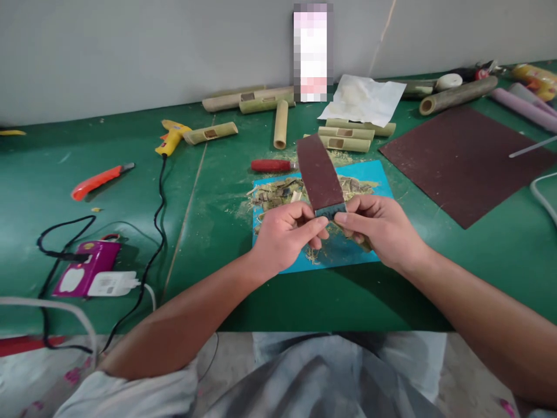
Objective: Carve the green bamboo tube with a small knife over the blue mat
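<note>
"Where's the sandpaper strip (319,174)?"

"Rising above both hands, folded end low, over the blue sheet (365,172)! Left hand (289,232) and right hand (378,226) pinch that fold, thumbs nearly meeting!"

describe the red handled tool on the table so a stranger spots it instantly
Find the blue sheet on the green table. Just beyond its far left corner lies the red-handled tool, handle end leftward. Its deep red handle sets it apart from the orange cutter farther left.
</note>
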The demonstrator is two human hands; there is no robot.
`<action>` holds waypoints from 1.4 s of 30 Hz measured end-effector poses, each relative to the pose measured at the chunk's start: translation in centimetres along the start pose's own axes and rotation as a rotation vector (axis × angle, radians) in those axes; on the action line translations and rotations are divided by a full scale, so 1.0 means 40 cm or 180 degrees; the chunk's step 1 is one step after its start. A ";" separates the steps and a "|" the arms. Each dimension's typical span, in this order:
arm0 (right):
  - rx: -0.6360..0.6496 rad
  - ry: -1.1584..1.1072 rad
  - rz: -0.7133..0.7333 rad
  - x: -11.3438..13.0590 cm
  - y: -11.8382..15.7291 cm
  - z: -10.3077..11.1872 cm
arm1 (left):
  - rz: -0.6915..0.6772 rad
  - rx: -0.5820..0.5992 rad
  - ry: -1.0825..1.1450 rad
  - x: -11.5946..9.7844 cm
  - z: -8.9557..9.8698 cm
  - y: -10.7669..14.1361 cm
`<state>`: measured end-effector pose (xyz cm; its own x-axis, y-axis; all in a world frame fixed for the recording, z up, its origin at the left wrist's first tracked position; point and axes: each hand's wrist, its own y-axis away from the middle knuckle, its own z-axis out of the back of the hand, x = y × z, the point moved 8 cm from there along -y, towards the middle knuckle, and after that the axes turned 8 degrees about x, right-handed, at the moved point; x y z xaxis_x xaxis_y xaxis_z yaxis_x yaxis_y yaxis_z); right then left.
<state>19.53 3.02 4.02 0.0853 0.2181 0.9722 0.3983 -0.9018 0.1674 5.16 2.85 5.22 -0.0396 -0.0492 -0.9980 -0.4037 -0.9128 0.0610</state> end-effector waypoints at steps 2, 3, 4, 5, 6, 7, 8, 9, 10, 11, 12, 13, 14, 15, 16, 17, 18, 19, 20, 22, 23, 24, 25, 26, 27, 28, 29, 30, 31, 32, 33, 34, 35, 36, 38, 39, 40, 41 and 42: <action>0.0054 -0.0014 0.0011 0.003 0.001 -0.002 | -0.0004 -0.0031 0.0035 -0.001 0.003 0.001; 0.0076 -0.0011 0.0024 0.004 0.001 -0.003 | -0.0012 -0.0044 0.0045 -0.002 0.004 0.001; 0.0095 0.0004 0.0034 0.005 0.001 -0.003 | -0.0029 -0.0058 0.0051 -0.003 0.005 0.001; 0.0100 0.0030 0.0042 0.006 0.002 -0.003 | -0.0037 -0.0064 0.0042 -0.003 0.006 0.001; 0.0091 0.0064 0.0052 0.006 0.002 -0.001 | -0.0039 -0.0063 0.0022 -0.003 0.006 0.000; 0.0067 0.0095 0.0072 0.006 0.002 0.002 | -0.0039 -0.0055 -0.0003 -0.003 0.006 -0.002; 0.0037 0.0118 0.0098 0.006 0.002 0.005 | -0.0039 -0.0041 -0.0025 -0.002 0.006 -0.004; 0.0007 0.0134 0.0123 0.005 0.002 0.007 | -0.0034 -0.0021 -0.0044 -0.001 0.005 -0.006; -0.0023 0.0139 0.0142 0.005 0.002 0.010 | -0.0030 -0.0003 -0.0058 0.000 0.003 -0.008; -0.0048 0.0135 0.0148 0.004 0.001 0.011 | -0.0025 0.0007 -0.0066 0.001 0.003 -0.009; -0.0067 0.0124 0.0140 0.002 0.001 0.011 | -0.0019 0.0003 -0.0075 0.001 0.002 -0.009; -0.0086 0.0108 0.0121 0.000 0.000 0.011 | -0.0008 -0.0011 -0.0095 0.001 0.002 -0.009; -0.0107 0.0088 0.0099 -0.002 0.000 0.011 | 0.0008 -0.0029 -0.0120 0.002 0.003 -0.008; -0.0139 0.0063 0.0091 -0.002 -0.001 0.012 | 0.0018 -0.0052 -0.0142 0.001 0.003 -0.007; -0.0171 0.0042 0.0094 -0.001 -0.001 0.012 | 0.0020 -0.0076 -0.0154 0.000 0.004 -0.006; -0.0195 0.0032 0.0106 0.002 -0.001 0.012 | 0.0010 -0.0099 -0.0152 -0.001 0.005 -0.005; -0.0210 0.0032 0.0128 0.005 -0.001 0.012 | -0.0013 -0.0118 -0.0132 -0.002 0.006 -0.005; -0.0213 0.0044 0.0154 0.008 -0.001 0.012 | -0.0036 -0.0119 -0.0096 -0.004 0.006 -0.005; -0.0202 0.0071 0.0176 0.012 0.000 0.011 | -0.0054 -0.0114 -0.0052 -0.004 0.007 -0.006; -0.0155 0.0145 0.0187 0.016 0.001 0.009 | -0.0066 -0.0075 0.0029 -0.002 0.007 -0.008; -0.0130 0.0182 0.0188 0.017 0.001 0.008 | -0.0068 -0.0049 0.0055 0.000 0.006 -0.009; -0.0103 0.0216 0.0189 0.017 0.002 0.007 | -0.0072 -0.0029 0.0069 0.002 0.006 -0.010; -0.0074 0.0242 0.0195 0.018 0.002 0.006 | -0.0083 -0.0019 0.0071 0.003 0.006 -0.010; -0.0054 0.0259 0.0213 0.019 0.003 0.006 | -0.0103 -0.0014 0.0072 0.005 0.006 -0.011; -0.0037 0.0276 0.0242 0.021 0.004 0.006 | -0.0124 0.0002 0.0076 0.006 0.006 -0.012; -0.0024 0.0292 0.0267 0.023 0.004 0.005 | -0.0144 0.0024 0.0086 0.008 0.005 -0.013; -0.0014 0.0303 0.0284 0.024 0.004 0.005 | -0.0156 0.0062 0.0099 0.010 0.003 -0.014; -0.0004 0.0309 0.0285 0.024 0.004 0.004 | -0.0162 0.0106 0.0117 0.012 0.001 -0.016; 0.0010 0.0306 0.0268 0.023 0.004 0.003 | -0.0164 0.0137 0.0130 0.013 0.000 -0.017; 0.0021 0.0286 0.0246 0.022 0.003 0.002 | -0.0166 0.0145 0.0129 0.013 0.000 -0.017; 0.0028 0.0251 0.0224 0.020 0.003 0.002 | -0.0172 0.0122 0.0111 0.012 0.002 -0.017; 0.0029 0.0215 0.0210 0.019 0.003 0.002 | -0.0186 0.0075 0.0078 0.009 0.005 -0.016; 0.0022 0.0190 0.0207 0.019 0.004 0.002 | -0.0200 0.0024 0.0036 0.007 0.008 -0.014; 0.0012 0.0186 0.0217 0.020 0.004 0.003 | -0.0207 -0.0013 -0.0005 0.004 0.010 -0.012; 0.0031 0.0247 0.0276 0.028 0.007 0.003 | -0.0211 -0.0012 -0.0001 0.004 0.011 -0.009; 0.0066 0.0301 0.0310 0.033 0.008 0.002 | -0.0222 0.0027 0.0062 0.005 0.009 -0.010; 0.0112 0.0351 0.0354 0.038 0.010 0.000 | -0.0236 0.0087 0.0148 0.007 0.007 -0.011; 0.0171 0.0397 0.0398 0.044 0.011 -0.004 | -0.0248 0.0141 0.0249 0.011 0.005 -0.014; 0.0236 0.0446 0.0430 0.048 0.012 -0.008 | -0.0252 0.0172 0.0351 0.016 0.006 -0.017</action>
<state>19.61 2.88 6.03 0.0169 0.0384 0.9991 0.4585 -0.8883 0.0264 5.20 3.52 4.56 0.0938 -0.0250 -0.9953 -0.4504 -0.8926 -0.0201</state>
